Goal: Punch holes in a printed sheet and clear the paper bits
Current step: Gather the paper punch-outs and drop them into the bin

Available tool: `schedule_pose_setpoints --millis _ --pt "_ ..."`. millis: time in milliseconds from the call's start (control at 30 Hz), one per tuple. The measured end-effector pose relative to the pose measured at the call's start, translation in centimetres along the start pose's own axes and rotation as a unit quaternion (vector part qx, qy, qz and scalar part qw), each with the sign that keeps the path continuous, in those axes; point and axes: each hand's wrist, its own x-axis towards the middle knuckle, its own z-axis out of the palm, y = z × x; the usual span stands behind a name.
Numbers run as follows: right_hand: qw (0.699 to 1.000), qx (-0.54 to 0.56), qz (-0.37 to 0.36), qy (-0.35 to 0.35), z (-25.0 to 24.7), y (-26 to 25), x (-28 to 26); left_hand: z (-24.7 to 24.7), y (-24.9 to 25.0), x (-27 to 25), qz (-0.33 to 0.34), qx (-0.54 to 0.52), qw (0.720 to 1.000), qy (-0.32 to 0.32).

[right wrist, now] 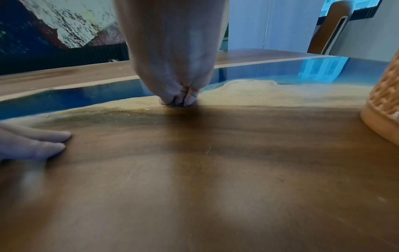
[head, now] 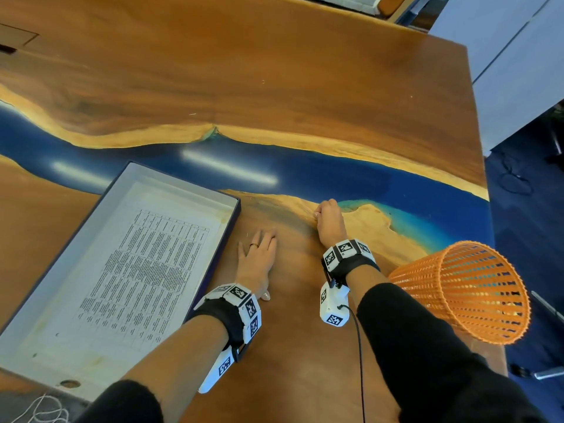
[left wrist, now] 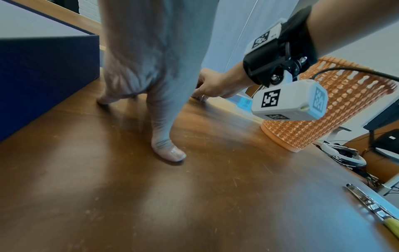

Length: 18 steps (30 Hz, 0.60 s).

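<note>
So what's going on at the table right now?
A person is clearing up at the wooden table. The left hand lies flat on the wood beside the shallow box holding the printed sheet. The right hand has its fingertips bunched together on the surface, apparently pinching up paper bits, though none can be made out. An orange basket lies tipped at the table's right edge.

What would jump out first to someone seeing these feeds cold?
Probably the orange mesh basket, lying on its side at the table's right edge, and the blue resin river that winds across the wooden table. Next, the printed sheet in the shallow box on the left. Beside it the left hand lies flat, while the right hand has its fingertips bunched on the wood.
</note>
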Motion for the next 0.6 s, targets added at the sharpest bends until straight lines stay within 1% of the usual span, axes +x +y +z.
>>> schedule_pose_setpoints --millis 167,267,367,467,600 --pt "1.0 -0.026 0.001 0.006 0.3 0.0 -0.7 0.0 0.1 -0.1 0.0 -0.005 1.0 -0.001" --pt "1.0 -0.02 -0.006 0.001 0.1 0.1 -1.6 0.0 0.2 -0.4 0.002 0.001 1.0 0.0" --pt "1.0 0.002 -0.003 0.013 -0.6 0.1 -2.8 0.0 0.3 -0.8 0.008 0.012 1.0 -0.001" --pt "0.999 0.008 -0.031 0.026 -2.2 -0.3 -4.0 0.2 0.4 -1.6 0.022 0.031 0.999 0.011" --pt "0.996 0.032 -0.072 0.047 -5.5 -0.5 -5.6 1.0 0.3 -3.1 0.044 0.046 0.998 0.029"
